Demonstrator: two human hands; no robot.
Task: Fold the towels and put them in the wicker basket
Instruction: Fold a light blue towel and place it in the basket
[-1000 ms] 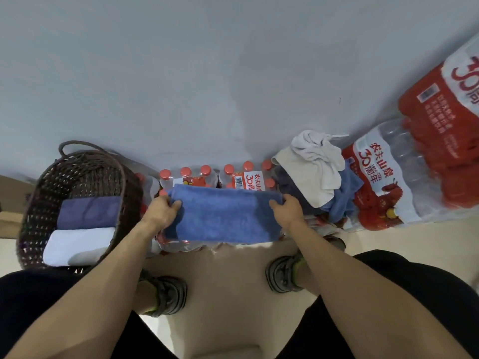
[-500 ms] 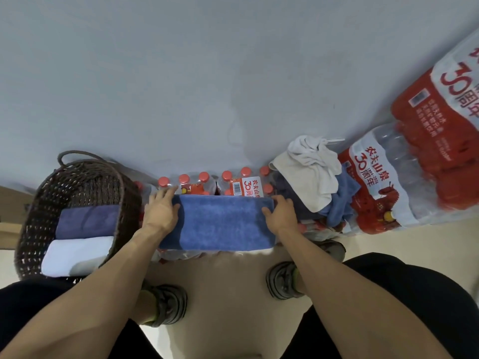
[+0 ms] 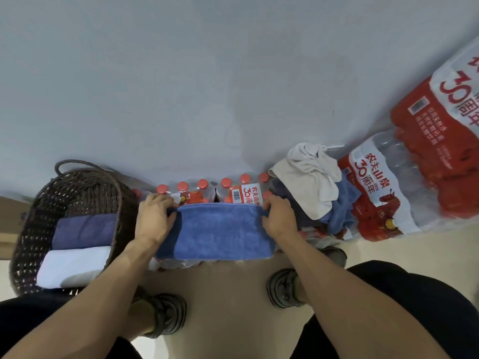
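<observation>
Towels are the business here, and the landmark is the blue towel [image 3: 223, 229], folded into a long band on top of a pack of red-capped water bottles [image 3: 207, 189] against the wall. Left of the blue towel stands the wicker basket [image 3: 77, 182], with a folded purple towel [image 3: 85, 230] and a folded white towel [image 3: 75, 265] lying side by side inside. At the blue towel's left end the left hand [image 3: 153, 218] rests with fingers curled over the far corner and the thumb pressed on the cloth; at its right end the right hand [image 3: 278, 218] grips the far corner the same way. A second ago both hands held the ends lower down; they have since slid up to the far edge, and the band now looks squarer and flatter. That suggests the last fold is being trued up, with either one more fold across or the lift into the basket likely next. Right of the blue towel a heap of unfolded towels [image 3: 311, 187], white over blue, waits beside a larger wrapped bottle pack [image 3: 388, 193], so more work remains.
</observation>
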